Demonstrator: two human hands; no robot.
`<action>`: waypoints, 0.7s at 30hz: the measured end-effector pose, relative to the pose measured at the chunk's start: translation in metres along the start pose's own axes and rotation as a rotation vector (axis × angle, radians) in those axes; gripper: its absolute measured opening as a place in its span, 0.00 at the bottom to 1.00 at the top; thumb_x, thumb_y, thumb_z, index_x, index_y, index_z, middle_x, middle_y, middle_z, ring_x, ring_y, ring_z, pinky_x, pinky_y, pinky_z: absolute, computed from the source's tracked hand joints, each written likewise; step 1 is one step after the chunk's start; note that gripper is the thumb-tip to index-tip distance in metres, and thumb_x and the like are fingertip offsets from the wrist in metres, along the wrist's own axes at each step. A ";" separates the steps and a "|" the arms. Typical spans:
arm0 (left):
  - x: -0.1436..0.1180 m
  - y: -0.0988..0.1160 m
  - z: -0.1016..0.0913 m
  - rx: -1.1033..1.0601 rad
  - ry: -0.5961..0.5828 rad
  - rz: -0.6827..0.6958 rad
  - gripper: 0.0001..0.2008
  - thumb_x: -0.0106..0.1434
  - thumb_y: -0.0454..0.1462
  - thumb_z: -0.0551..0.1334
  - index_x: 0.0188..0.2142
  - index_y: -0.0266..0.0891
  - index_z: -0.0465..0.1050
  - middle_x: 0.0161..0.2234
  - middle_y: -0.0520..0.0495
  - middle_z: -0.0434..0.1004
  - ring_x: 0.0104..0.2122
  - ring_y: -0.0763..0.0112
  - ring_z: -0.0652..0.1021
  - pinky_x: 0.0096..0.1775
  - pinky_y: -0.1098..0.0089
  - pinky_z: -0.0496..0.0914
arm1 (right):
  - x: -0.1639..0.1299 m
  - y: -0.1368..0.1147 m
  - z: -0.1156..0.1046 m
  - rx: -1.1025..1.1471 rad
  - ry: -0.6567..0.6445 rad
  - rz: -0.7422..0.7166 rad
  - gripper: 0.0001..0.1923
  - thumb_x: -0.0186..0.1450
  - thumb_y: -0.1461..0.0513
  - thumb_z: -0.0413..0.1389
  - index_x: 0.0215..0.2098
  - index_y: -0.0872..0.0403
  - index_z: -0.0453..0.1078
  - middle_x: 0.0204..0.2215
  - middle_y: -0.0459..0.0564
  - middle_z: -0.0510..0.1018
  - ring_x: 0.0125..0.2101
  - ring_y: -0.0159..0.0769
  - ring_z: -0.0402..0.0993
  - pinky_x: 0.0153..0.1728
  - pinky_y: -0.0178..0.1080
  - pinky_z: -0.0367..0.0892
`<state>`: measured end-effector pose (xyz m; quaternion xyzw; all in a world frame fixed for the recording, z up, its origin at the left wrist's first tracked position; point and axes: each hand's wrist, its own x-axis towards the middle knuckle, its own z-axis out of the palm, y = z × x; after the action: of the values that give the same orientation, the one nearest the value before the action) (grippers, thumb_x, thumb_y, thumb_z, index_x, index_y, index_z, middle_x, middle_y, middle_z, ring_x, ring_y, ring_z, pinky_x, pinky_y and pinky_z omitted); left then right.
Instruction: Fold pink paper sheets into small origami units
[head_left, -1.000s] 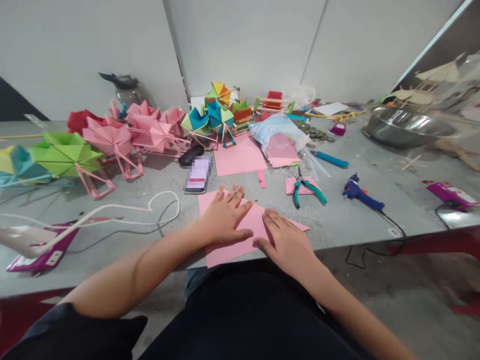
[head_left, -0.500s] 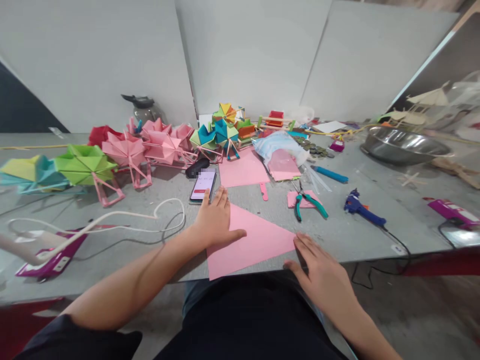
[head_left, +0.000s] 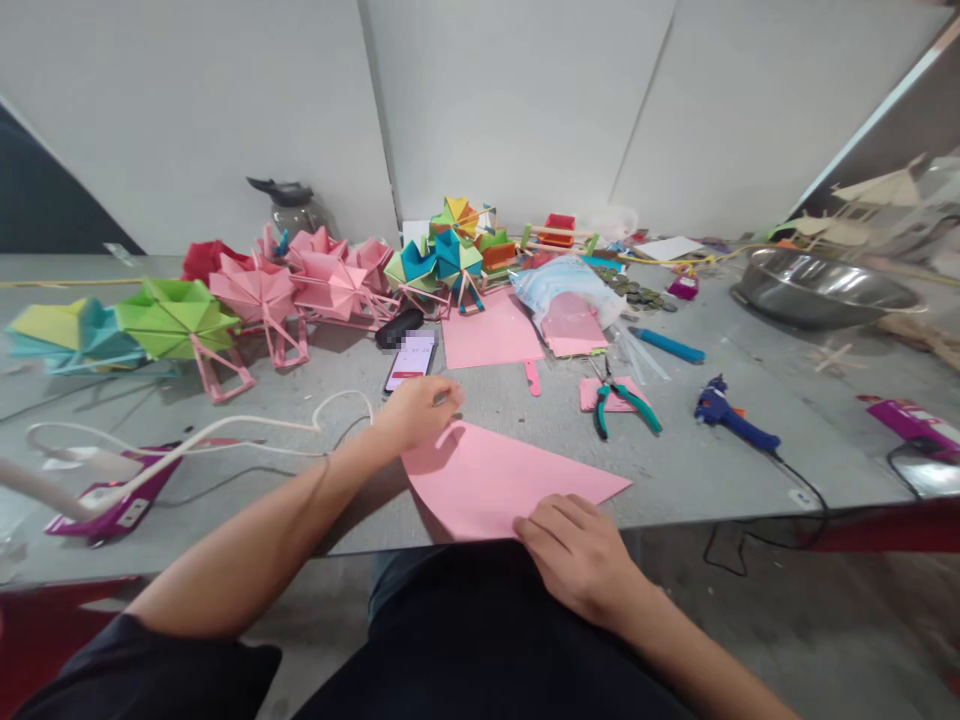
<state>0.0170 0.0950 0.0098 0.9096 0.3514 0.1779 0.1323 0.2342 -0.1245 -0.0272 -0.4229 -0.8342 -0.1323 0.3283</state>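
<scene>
— Where's the pink paper triangle (head_left: 504, 478)?

— Flat on the grey table (head_left: 712, 470), right at the near edge. The left hand (head_left: 417, 409) pinches its upper corner and lifts it a little. The right hand (head_left: 576, 546) lies spread on the bottom edge, fingers loose, pressing rather than gripping.

— What's beside them?

— A phone (head_left: 409, 362) just past the left hand, green-handled pliers (head_left: 621, 400) and a blue glue gun (head_left: 729, 418) off to the right.

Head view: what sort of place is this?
Probably a paper-craft workbench: folded paper pinwheels along a grey table, a blue glue gun, pliers, and pink paper under both hands.
</scene>
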 end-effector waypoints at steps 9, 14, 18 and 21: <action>-0.007 -0.003 -0.043 -1.277 -0.109 -0.267 0.59 0.54 0.83 0.47 0.55 0.39 0.82 0.45 0.33 0.89 0.52 0.36 0.85 0.48 0.44 0.79 | 0.066 0.063 -0.079 0.331 0.244 0.674 0.12 0.73 0.58 0.62 0.30 0.49 0.74 0.19 0.42 0.72 0.19 0.33 0.66 0.21 0.37 0.63; -0.004 0.006 -0.024 -1.265 0.103 -0.348 0.40 0.51 0.59 0.78 0.56 0.39 0.76 0.47 0.38 0.88 0.42 0.50 0.87 0.44 0.54 0.81 | 0.088 0.121 -0.042 0.481 0.153 0.772 0.15 0.67 0.50 0.65 0.30 0.51 0.75 0.22 0.45 0.76 0.21 0.33 0.68 0.23 0.37 0.65; 0.001 -0.002 0.000 -1.061 0.198 -0.502 0.24 0.54 0.42 0.76 0.49 0.36 0.77 0.45 0.39 0.87 0.40 0.57 0.85 0.45 0.57 0.80 | 0.088 0.161 0.001 0.698 -0.027 0.820 0.16 0.61 0.49 0.69 0.35 0.52 0.75 0.30 0.48 0.81 0.31 0.38 0.77 0.34 0.41 0.74; 0.000 -0.007 0.013 -0.964 0.120 -0.546 0.23 0.57 0.38 0.71 0.52 0.37 0.74 0.49 0.36 0.86 0.44 0.53 0.86 0.48 0.51 0.81 | 0.099 0.183 0.020 0.868 -0.091 0.872 0.28 0.59 0.51 0.70 0.54 0.52 0.73 0.32 0.45 0.82 0.35 0.39 0.80 0.39 0.43 0.77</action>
<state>0.0181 0.0985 -0.0045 0.6103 0.4599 0.3294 0.5545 0.3284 0.0580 0.0126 -0.5581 -0.5754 0.3838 0.4583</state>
